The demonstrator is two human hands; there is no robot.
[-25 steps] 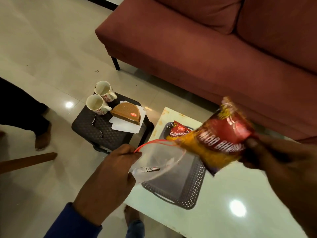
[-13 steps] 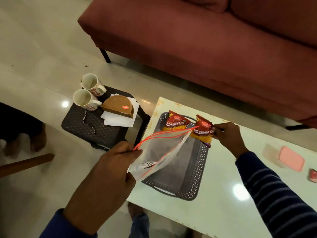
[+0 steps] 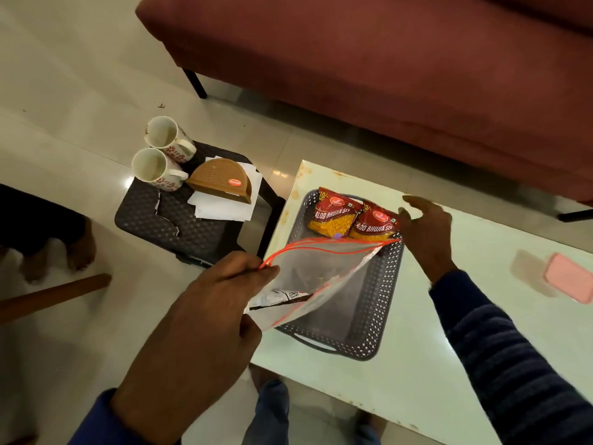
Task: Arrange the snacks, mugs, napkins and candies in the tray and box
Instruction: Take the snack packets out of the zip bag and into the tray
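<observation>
My left hand [image 3: 205,319] grips a clear zip bag [image 3: 308,277] with a red seal, held over the dark perforated tray [image 3: 385,303] on the white table; a small packet shows inside the bag. Two red-and-yellow snack packets lie side by side at the tray's far end, one on the left [image 3: 333,213] and one on the right [image 3: 373,221]. My right hand [image 3: 426,232] hovers just right of the second packet, fingers spread and holding nothing. Two white patterned mugs [image 3: 162,154], a brown napkin holder [image 3: 223,181] and white napkins [image 3: 224,207] sit on a dark stool.
A pink lidded box [image 3: 569,277] lies on the table's right side. The dark stool [image 3: 170,226] stands left of the white table [image 3: 401,380]. A maroon sofa [image 3: 385,75] runs along the back. Another person's bare feet [image 3: 57,248] are on the floor at left.
My right hand carried the second snack packet from near the camera down into the tray beside the first, then let go and drew slightly right. The left hand kept holding the bag.
</observation>
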